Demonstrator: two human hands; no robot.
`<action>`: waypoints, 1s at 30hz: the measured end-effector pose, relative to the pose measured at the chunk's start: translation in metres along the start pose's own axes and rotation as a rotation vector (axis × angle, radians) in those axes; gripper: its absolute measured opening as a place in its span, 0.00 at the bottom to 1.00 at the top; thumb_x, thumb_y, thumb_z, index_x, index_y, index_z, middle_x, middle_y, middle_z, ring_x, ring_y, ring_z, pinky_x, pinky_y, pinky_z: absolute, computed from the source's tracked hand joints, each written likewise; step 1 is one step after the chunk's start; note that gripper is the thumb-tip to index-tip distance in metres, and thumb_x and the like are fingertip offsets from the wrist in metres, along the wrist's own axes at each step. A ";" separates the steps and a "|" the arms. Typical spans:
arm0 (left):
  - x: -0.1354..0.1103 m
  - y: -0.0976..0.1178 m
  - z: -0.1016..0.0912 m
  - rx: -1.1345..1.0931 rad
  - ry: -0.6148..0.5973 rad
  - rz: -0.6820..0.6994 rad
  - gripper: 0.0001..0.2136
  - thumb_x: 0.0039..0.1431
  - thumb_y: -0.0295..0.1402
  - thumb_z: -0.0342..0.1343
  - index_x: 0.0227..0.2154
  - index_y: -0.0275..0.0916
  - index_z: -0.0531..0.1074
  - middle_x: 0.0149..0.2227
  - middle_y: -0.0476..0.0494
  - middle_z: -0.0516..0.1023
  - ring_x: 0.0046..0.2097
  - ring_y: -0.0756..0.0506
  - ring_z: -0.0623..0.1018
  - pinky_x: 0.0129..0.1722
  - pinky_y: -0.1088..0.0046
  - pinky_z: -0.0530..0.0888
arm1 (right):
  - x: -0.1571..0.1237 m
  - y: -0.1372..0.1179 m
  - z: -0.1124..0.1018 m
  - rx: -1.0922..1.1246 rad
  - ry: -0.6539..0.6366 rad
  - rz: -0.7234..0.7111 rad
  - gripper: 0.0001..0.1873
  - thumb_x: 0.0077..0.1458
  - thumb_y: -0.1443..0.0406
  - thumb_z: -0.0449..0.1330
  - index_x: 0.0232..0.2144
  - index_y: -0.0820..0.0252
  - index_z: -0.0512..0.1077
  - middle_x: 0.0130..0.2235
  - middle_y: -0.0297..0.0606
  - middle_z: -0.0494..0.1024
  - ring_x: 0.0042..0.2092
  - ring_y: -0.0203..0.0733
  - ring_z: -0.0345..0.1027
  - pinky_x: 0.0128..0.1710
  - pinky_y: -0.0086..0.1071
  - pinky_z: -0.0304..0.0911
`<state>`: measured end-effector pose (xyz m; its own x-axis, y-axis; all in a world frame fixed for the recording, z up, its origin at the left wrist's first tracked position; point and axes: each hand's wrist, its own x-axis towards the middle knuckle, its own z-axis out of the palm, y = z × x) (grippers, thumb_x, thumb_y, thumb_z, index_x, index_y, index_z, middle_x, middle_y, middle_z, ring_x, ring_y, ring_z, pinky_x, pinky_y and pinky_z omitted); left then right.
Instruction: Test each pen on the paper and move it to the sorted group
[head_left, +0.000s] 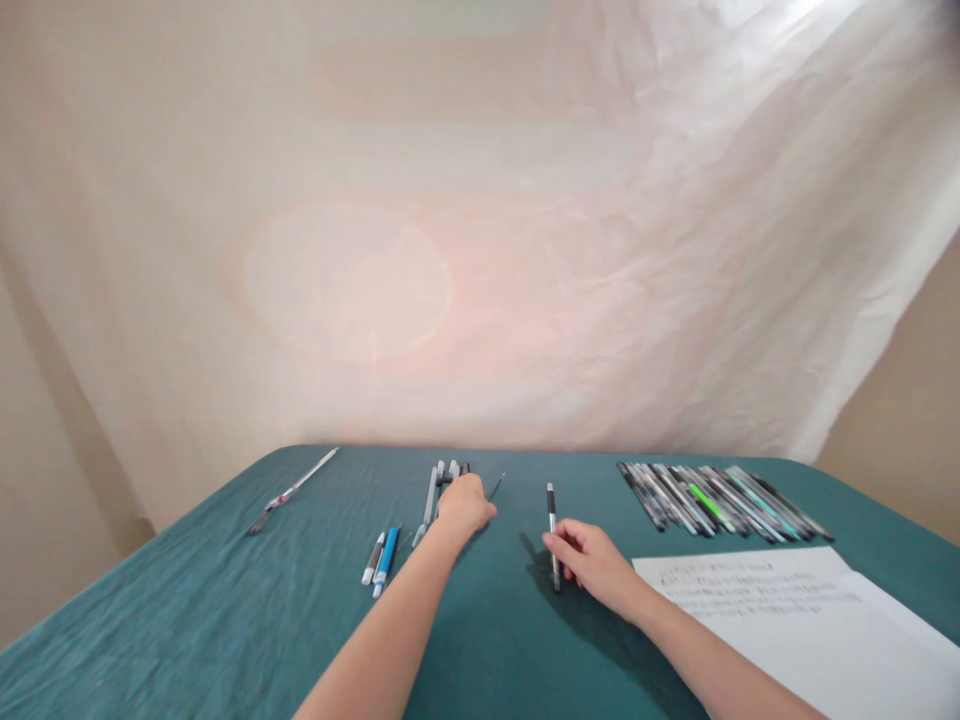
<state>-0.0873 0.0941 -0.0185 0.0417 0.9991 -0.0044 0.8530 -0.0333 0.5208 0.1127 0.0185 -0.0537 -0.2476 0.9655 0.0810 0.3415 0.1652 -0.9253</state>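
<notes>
A black-and-silver pen [552, 505] is pinched in the fingertips of my right hand [589, 562], its lower end close to the cloth. My left hand [466, 503] reaches to a small group of grey and clear pens [430, 495] at the middle of the table. Its fingers are curled together and mostly hidden by the back of the hand, so what they hold cannot be made out. A thin dark stick [496, 487] pokes out just past that hand. Nearer to me, left of my forearm, lie a blue pen [387, 560] and a white-and-grey pen [373, 558].
A green cloth covers the table [187, 600]. Several pens, one bright green [711, 507], lie in a slanted row [667, 495] at the right. White paper [795, 650] with handwriting lies below them. A long thin brush-like item [296, 488] rests far left.
</notes>
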 end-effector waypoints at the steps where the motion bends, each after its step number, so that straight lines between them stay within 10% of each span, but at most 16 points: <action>1: -0.001 0.001 0.000 -0.061 -0.032 0.031 0.10 0.37 0.24 0.55 0.27 0.33 0.74 0.30 0.37 0.77 0.38 0.39 0.75 0.38 0.66 0.68 | -0.001 -0.002 0.000 0.003 -0.002 -0.010 0.19 0.50 0.50 0.53 0.23 0.60 0.64 0.18 0.27 0.64 0.19 0.30 0.57 0.19 0.23 0.54; 13: -0.009 0.033 -0.012 -0.802 -0.121 0.261 0.12 0.49 0.35 0.53 0.36 0.34 0.71 0.31 0.46 0.75 0.32 0.51 0.74 0.36 0.75 0.71 | -0.010 -0.013 -0.001 0.022 -0.171 -0.098 0.16 0.49 0.55 0.56 0.22 0.63 0.71 0.19 0.30 0.67 0.22 0.32 0.58 0.22 0.25 0.53; 30: -0.013 0.036 -0.011 -0.991 -0.169 0.257 0.11 0.45 0.35 0.58 0.32 0.35 0.72 0.27 0.49 0.73 0.29 0.52 0.72 0.36 0.73 0.69 | -0.011 -0.017 -0.003 0.018 -0.189 -0.123 0.15 0.51 0.58 0.54 0.22 0.63 0.72 0.19 0.30 0.67 0.23 0.32 0.57 0.24 0.25 0.52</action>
<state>-0.0624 0.0799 0.0096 0.2999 0.9456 0.1265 0.0007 -0.1328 0.9911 0.1126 0.0055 -0.0374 -0.4526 0.8830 0.1241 0.2825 0.2740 -0.9193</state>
